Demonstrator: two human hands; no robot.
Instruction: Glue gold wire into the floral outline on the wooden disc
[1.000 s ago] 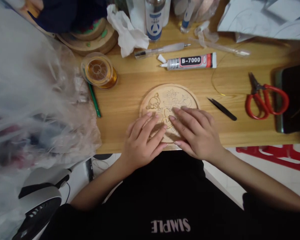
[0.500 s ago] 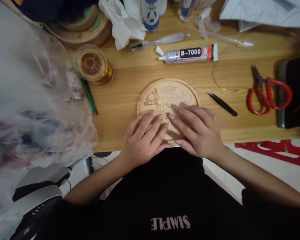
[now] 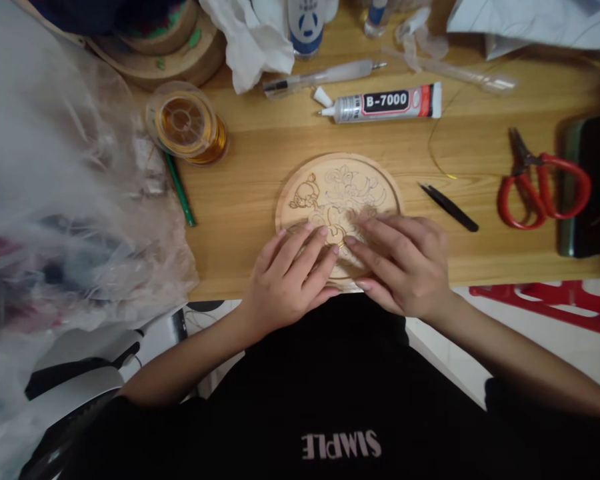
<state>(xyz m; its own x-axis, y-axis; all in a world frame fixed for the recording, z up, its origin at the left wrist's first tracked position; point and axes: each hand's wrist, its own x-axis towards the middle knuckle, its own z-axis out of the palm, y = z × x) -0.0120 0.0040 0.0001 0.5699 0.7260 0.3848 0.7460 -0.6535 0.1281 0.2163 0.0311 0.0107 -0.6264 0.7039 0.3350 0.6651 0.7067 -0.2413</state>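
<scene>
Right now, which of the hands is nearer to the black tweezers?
The right. The right hand is at the right side of the round wooden board, left of the black tweezers; the left hand is farther away, at the board's left side.

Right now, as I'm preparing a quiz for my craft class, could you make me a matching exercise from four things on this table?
Things
1. Cutters
2. Round board
3. Tweezers
4. Wire spool

Descriptions
A. Black, lying between the board and the dark device
B. Gold-coloured, wound between clear discs
C. Red-handled
D. Pale wood, with the left hand and right hand on it

Pairs: 1-C, 2-D, 3-A, 4-B
</scene>
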